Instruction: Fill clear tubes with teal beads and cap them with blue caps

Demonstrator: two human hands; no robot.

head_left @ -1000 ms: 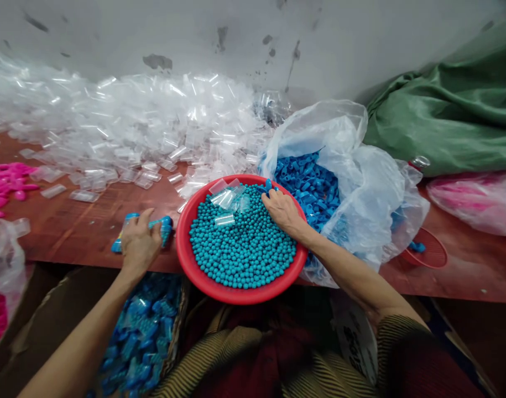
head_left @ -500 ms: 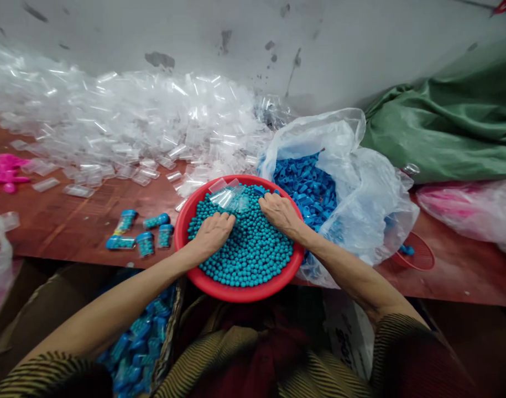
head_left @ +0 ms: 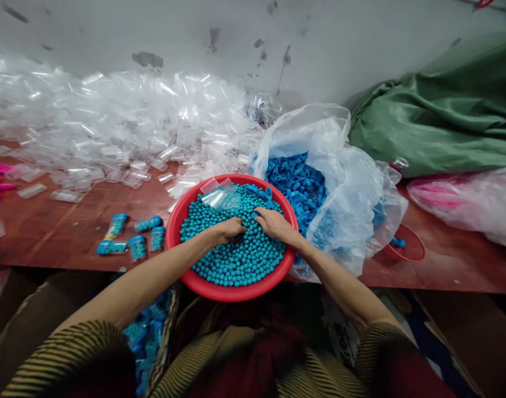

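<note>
A red plastic basin [head_left: 236, 294] full of small turquoise beads [head_left: 231, 271] stands in front of me at the table's front edge. Over the middle of the beads is my left hand [head_left: 231, 229], its fingers curled downward; what they hold, if anything, is hidden. My right hand [head_left: 274, 224] is just to the right, fingers bent together low over the beads. A darker blue bit shows at its fingertips, too small to name. Several clear plastic tubes [head_left: 219, 194] lie on the beads at the back of the basin. Beside them are a few blue plastic caps [head_left: 269, 194].
Behind the basin spreads a large heap of clear tubes [head_left: 124, 121]. An open plastic bag [head_left: 339, 193] of blue caps [head_left: 296, 185] stands right. Bead-filled tubes [head_left: 137, 247] lie left; a box below holds more [head_left: 147, 337]. A red basket [head_left: 410, 243] and green cloth [head_left: 439, 116] are farther right.
My right hand has drawn back from the basin's rear rim toward the middle. My left hand has shifted right, closer to it. The view has turned slightly.
</note>
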